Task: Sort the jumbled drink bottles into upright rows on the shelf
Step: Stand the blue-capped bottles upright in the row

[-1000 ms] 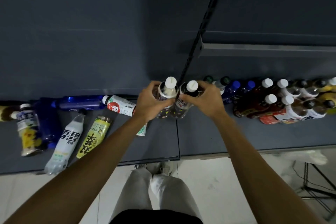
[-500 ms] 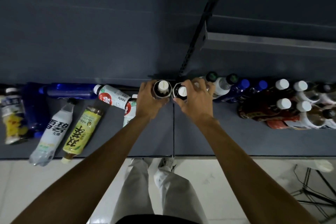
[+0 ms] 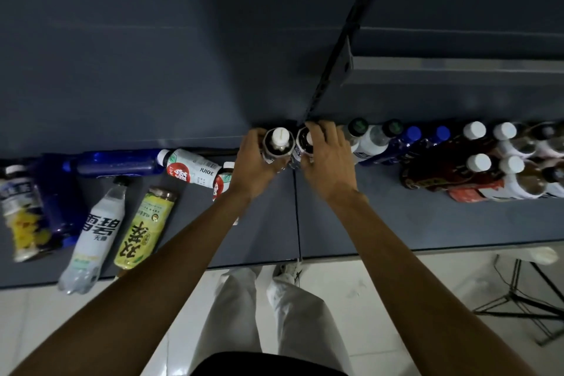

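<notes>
Two dark white-capped bottles stand upright side by side at the back of the grey shelf (image 3: 427,223). My left hand (image 3: 253,165) grips the left one (image 3: 278,143). My right hand (image 3: 328,162) grips the right one (image 3: 303,142), whose cap is partly hidden by my fingers. To the right stand upright rows: green-capped bottles (image 3: 366,137), blue-capped bottles (image 3: 409,143), and white-capped dark bottles (image 3: 479,162). On the left lie jumbled bottles: a white juice bottle (image 3: 192,166), a blue bottle (image 3: 119,163), a clear soda bottle (image 3: 94,235) and a yellow tea bottle (image 3: 143,229).
A dark upright rail (image 3: 335,64) divides the shelf's back panel, with a higher shelf edge (image 3: 457,65) at right. Another lying bottle with a yellow label (image 3: 24,217) is at far left. Below are white floor tiles, my legs and a black stand (image 3: 525,305).
Both hands pushed the two bottles back against the rear wall of the shelf and set them upright; the view shifted slightly.
</notes>
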